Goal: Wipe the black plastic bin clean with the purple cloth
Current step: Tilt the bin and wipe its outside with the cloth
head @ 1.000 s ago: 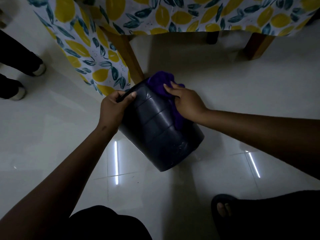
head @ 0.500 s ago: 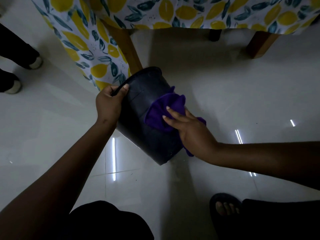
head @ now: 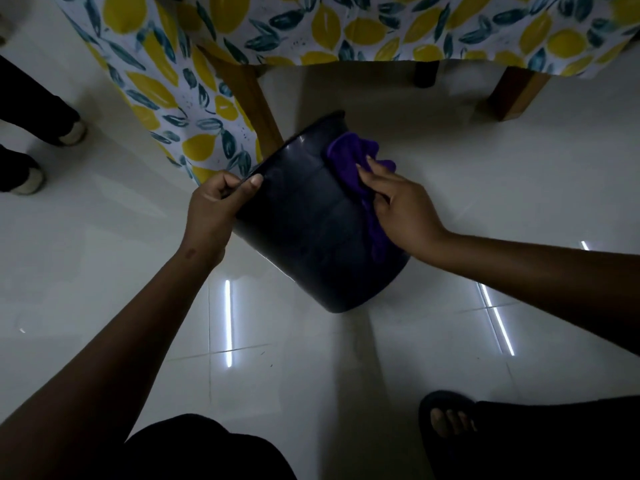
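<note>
The black plastic bin (head: 311, 230) is tilted on the white floor, its mouth pointing away toward the table and its base nearest me. My left hand (head: 214, 206) pinches the bin's rim on the left side. My right hand (head: 398, 202) presses the purple cloth (head: 349, 157) flat against the bin's outer wall on the upper right, near the rim. Part of the cloth trails down under my palm. The inside of the bin is hidden.
A table with a lemon-print cloth (head: 194, 98) and wooden legs (head: 256, 105) stands just behind the bin. Another person's shoes (head: 31, 174) are at the far left. My sandalled foot (head: 446, 420) is at the bottom right on the glossy tiled floor (head: 519, 202).
My right hand slid the purple cloth down the bin's side toward the base, then back up toward the rim. My left hand kept its hold on the rim.
</note>
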